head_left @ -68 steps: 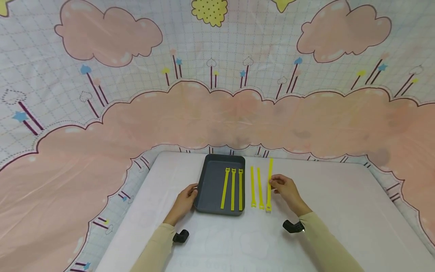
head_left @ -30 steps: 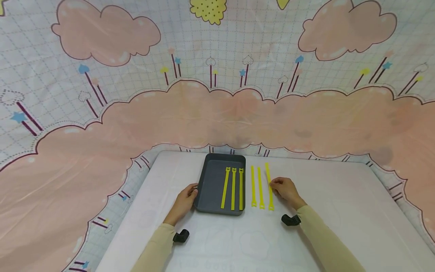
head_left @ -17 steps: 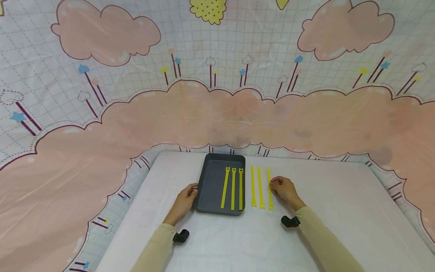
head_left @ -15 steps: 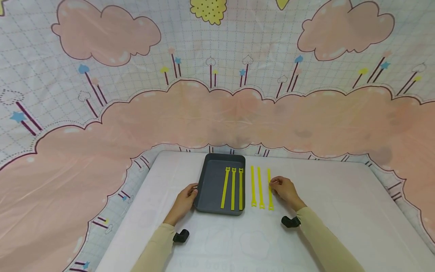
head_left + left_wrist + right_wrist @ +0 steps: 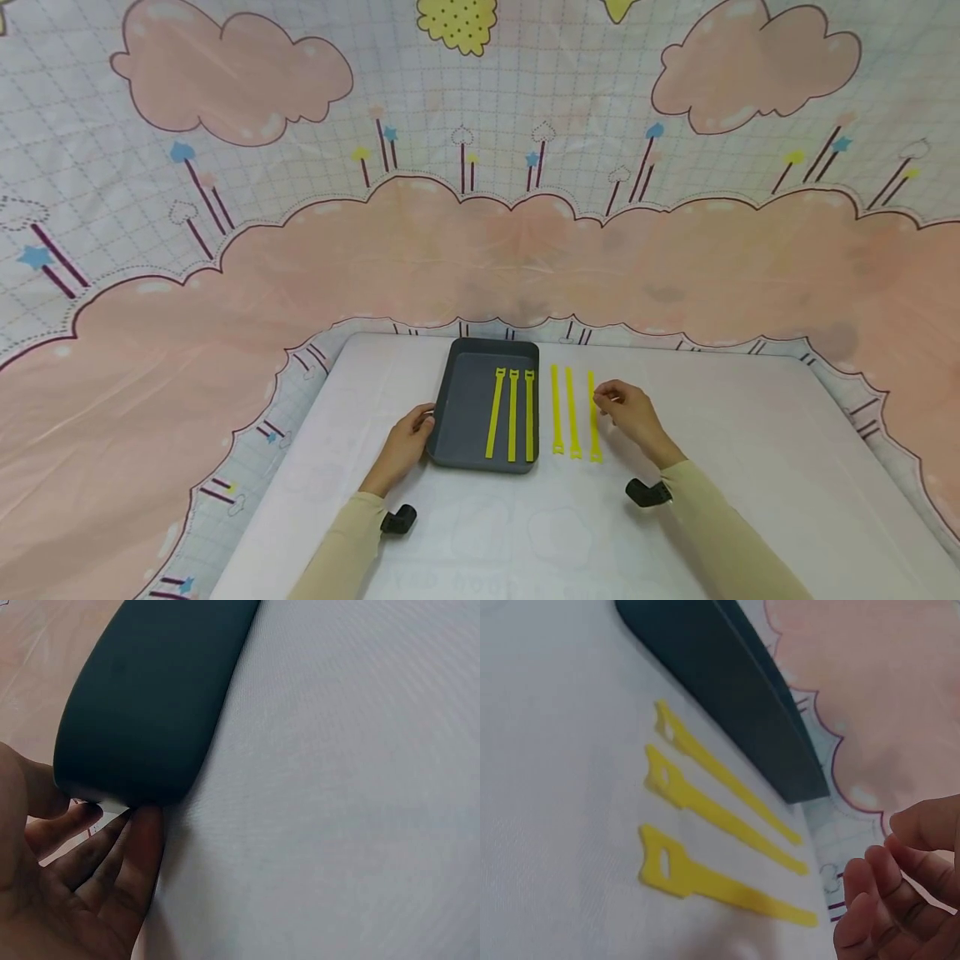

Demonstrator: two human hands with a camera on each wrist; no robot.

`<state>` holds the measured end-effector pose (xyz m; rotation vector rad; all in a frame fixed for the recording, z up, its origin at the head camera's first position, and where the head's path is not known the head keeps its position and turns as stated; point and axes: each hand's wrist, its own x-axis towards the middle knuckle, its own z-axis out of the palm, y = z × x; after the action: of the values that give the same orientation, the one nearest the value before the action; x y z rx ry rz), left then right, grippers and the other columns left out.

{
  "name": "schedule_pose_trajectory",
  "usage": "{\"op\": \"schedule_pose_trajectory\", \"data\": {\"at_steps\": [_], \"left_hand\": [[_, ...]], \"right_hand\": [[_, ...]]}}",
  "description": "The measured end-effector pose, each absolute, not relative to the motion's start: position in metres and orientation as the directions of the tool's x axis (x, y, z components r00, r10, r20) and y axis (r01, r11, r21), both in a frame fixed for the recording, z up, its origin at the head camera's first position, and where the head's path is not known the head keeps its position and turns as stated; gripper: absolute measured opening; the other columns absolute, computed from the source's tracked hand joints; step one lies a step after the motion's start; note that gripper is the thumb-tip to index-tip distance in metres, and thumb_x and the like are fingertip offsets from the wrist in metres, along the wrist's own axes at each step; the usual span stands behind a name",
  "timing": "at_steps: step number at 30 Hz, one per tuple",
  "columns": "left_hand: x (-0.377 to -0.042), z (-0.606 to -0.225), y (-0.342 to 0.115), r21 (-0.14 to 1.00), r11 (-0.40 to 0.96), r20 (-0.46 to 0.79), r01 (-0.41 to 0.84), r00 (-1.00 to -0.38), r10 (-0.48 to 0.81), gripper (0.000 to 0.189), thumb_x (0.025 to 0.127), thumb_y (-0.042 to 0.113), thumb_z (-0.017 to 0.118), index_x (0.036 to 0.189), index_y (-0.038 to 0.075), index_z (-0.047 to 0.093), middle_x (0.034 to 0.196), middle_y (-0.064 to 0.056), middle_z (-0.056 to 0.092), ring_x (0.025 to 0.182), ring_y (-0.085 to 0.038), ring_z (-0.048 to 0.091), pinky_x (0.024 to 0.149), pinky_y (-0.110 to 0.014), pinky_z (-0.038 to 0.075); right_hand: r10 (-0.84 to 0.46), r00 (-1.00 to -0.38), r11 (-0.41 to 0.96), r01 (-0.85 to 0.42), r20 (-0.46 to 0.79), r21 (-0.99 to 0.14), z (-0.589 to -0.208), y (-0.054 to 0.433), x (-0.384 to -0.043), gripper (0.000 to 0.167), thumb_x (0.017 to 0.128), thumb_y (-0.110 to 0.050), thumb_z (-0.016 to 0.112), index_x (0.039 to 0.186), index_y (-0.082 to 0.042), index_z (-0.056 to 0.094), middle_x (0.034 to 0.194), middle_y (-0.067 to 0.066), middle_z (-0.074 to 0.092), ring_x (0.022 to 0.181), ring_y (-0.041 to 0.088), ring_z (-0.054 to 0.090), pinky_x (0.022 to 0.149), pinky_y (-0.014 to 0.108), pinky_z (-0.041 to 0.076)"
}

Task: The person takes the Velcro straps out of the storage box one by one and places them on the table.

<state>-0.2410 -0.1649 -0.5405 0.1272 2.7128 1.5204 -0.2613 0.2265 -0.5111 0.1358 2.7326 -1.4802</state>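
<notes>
In the head view my left hand (image 5: pixel 402 442) rests against the left side of the dark grey tray (image 5: pixel 461 450); its fingertips touch the tray wall (image 5: pixel 127 757) in the left wrist view. Three yellow cable straps (image 5: pixel 513 417) lie in the tray's right half, slotted heads at the far end. Three more lie on the table right of the tray, heads towards me. Above the rightmost strap (image 5: pixel 739 895) is my right hand (image 5: pixel 630 412), its fingers loosely bent. The right wrist view shows its fingertips (image 5: pixel 885 859) holding nothing, apart from the straps.
The white table (image 5: pixel 480 542) has its back edge just behind the tray. A patterned cloth (image 5: pixel 510 258) with pink clouds hangs behind and around it. Black wrist cameras (image 5: pixel 647 493) sit under both forearms.
My right hand has set the third strap flat beside the other two, let it go and lifted slightly away. My left hand and the tray have stayed put.
</notes>
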Motion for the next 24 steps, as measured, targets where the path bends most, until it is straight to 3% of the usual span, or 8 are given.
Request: {"op": "schedule_pose_trajectory", "data": {"at_steps": [10,17,24], "left_hand": [[-0.241,-0.54,-0.165,0.853,0.518,0.011,0.057,-0.996,0.093,0.038,0.104,0.018,0.049,0.14,0.007,0.052,0.13,-0.02,0.063,0.122,-0.036,0.06,0.098,-0.049,0.049],[-0.24,-0.54,-0.165,0.855,0.516,0.008,0.052,-0.996,0.088,0.038,0.104,0.019,0.049,0.14,0.007,0.052,0.13,-0.019,0.064,0.121,-0.036,0.06,0.098,-0.049,0.049],[-0.239,-0.538,-0.164,0.856,0.515,0.006,0.049,-0.996,0.085,0.038,0.104,0.019,0.048,0.14,0.007,0.052,0.131,-0.019,0.063,0.123,-0.035,0.059,0.1,-0.05,0.048]], "right_hand": [[0.009,-1.0,0.536,-0.01,0.018,-0.844,-0.485,0.218,-0.248,0.021,0.097,-0.019,0.061,0.112,-0.005,0.064,0.106,0.014,0.068,0.096,0.033,0.065,0.072,0.03,0.055],[-0.039,-0.991,0.533,-0.127,0.126,-0.836,-0.471,0.212,-0.24,0.02,0.096,-0.018,0.065,0.111,-0.005,0.065,0.106,0.012,0.069,0.091,0.021,0.065,0.07,0.024,0.055],[-0.075,-0.978,0.562,-0.201,0.192,-0.803,-0.457,0.204,-0.235,0.02,0.096,-0.021,0.064,0.111,-0.007,0.065,0.107,0.011,0.07,0.096,0.025,0.067,0.076,0.028,0.055]]}}
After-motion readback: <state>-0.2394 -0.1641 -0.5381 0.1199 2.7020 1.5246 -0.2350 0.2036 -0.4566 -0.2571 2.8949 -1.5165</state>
